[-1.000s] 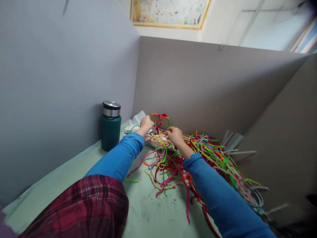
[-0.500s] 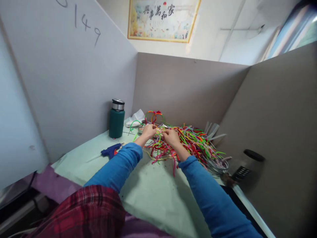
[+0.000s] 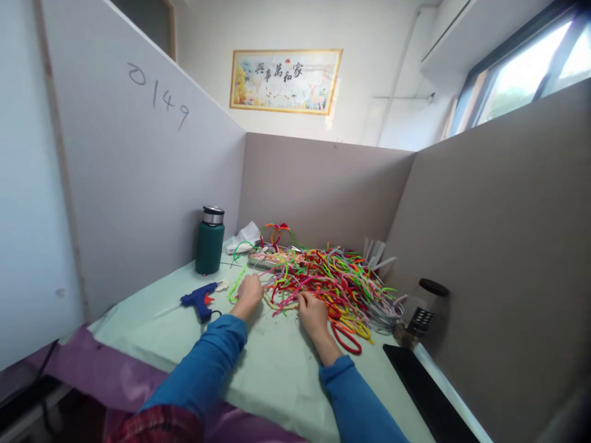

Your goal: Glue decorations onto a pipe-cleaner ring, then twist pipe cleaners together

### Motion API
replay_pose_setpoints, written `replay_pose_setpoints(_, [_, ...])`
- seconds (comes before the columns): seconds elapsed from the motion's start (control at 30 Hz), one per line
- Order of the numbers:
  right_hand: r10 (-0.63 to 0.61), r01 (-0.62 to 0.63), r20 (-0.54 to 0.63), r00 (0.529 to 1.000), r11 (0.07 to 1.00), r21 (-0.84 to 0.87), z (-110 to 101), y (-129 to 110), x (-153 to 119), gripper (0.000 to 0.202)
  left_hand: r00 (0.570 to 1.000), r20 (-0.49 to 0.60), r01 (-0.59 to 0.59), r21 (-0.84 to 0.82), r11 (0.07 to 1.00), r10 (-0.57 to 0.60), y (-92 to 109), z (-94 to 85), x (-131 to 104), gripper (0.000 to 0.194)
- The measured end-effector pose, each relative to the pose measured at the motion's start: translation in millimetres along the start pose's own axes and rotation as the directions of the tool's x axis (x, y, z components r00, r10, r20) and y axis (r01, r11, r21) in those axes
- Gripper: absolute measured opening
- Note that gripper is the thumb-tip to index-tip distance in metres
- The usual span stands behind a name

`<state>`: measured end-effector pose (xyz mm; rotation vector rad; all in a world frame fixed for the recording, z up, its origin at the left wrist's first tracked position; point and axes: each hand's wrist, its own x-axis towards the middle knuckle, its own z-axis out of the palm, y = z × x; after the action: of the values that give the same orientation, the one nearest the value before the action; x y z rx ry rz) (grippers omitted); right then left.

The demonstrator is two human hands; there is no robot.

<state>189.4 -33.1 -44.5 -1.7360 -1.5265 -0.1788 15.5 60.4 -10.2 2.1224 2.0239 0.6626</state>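
A cream pipe cleaner (image 3: 279, 307) curves low over the table between my hands. My left hand (image 3: 250, 293) is closed at its left end, with the fingertips partly hidden. At its other end my right hand (image 3: 313, 312) is closed in a pinch, in front of a big heap of coloured pipe cleaners (image 3: 318, 277). A bright green pipe cleaner (image 3: 237, 284) lies just left of my left hand. Red-handled scissors (image 3: 347, 340) rest to the right of my right hand, at the heap's near edge.
A blue glue gun (image 3: 201, 301) lies left of my left hand, with a dark green flask (image 3: 210, 243) standing behind it. At the back are a metal tray (image 3: 261, 263) and white tissue (image 3: 244, 237). A black-lidded jar (image 3: 427, 307) and a black flat panel (image 3: 422, 387) sit right.
My hands have come down from the back of the heap toward me and moved apart, now at the cream pipe cleaner's ends. The scissors have come into sight, and the camera view has tilted up.
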Motion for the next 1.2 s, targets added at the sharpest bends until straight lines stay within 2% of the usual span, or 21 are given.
replay_pose_setpoints(0.2, [-0.016, 0.016, -0.009, 1.0, 0.999, -0.028, -2, 0, -2, 0.027, 0.997, 0.055, -0.053, 0.12, 0.991, 0.046, 1, -4.6, -5, 0.03])
replay_pose_setpoints(0.4, [0.048, -0.051, -0.068, 0.997, 0.998, -0.047, -12, 3, 0, 0.028, 0.997, 0.065, -0.053, 0.114, 0.992, 0.046, 7, -9.8, -8, 0.028])
replay_pose_setpoints(0.47, [0.065, -0.068, -0.073, 0.995, 0.997, -0.039, -14, 6, 1, 0.029, 0.997, 0.075, -0.038, 0.038, 0.999, 0.035, 8, -13.2, -9, 0.025])
replay_pose_setpoints(0.53, [0.068, -0.07, -0.068, 0.995, 0.997, -0.017, -15, 7, 2, 0.03, 0.995, 0.095, -0.028, -0.118, 0.993, 0.039, 10, -15.8, -9, 0.019])
replay_pose_setpoints(0.63, [0.043, -0.04, -0.056, 0.998, 0.998, 0.052, -16, 5, 1, 0.03, 0.988, 0.144, -0.004, -0.351, 0.936, 0.058, 15, -16.7, -14, 0.015])
replay_pose_setpoints(0.73, [-0.015, 0.019, -0.029, 0.999, 0.988, 0.155, -14, -2, -1, 0.034, 0.957, 0.278, 0.096, -0.583, 0.807, 0.087, 24, -13.1, -26, 0.019])
replay_pose_setpoints(0.83, [-0.021, 0.016, 0.014, 1.0, 0.96, 0.279, -9, -7, -1, 0.044, 0.91, 0.373, 0.177, -0.745, 0.643, 0.182, 32, -4.6, -42, 0.018])
replay_pose_setpoints(0.9, [-0.017, 0.001, 0.045, 0.999, 0.936, 0.352, -5, -8, -1, 0.046, 0.875, 0.403, 0.173, -0.778, 0.604, 0.269, 36, 2.6, -50, 0.017])
replay_pose_setpoints(1.0, [-0.02, -0.013, 0.076, 0.997, 0.911, 0.411, -1, -5, 0, 0.038, 0.84, 0.4, 0.117, -0.794, 0.597, 0.367, 39, 10.5, -55, 0.021])
replay_pose_setpoints(1.13, [0.035, -0.053, 0.052, 0.998, 0.924, 0.378, 0, 1, 3, 0.032, 0.84, 0.368, 0.008, -0.744, 0.668, 0.399, 36, 11.4, -56, 0.026])
replay_pose_setpoints(1.2, [0.063, -0.068, 0.024, 0.998, 0.932, 0.357, 0, 4, 4, 0.033, 0.821, 0.364, -0.062, -0.71, 0.702, 0.44, 35, 10.6, -56, 0.026])
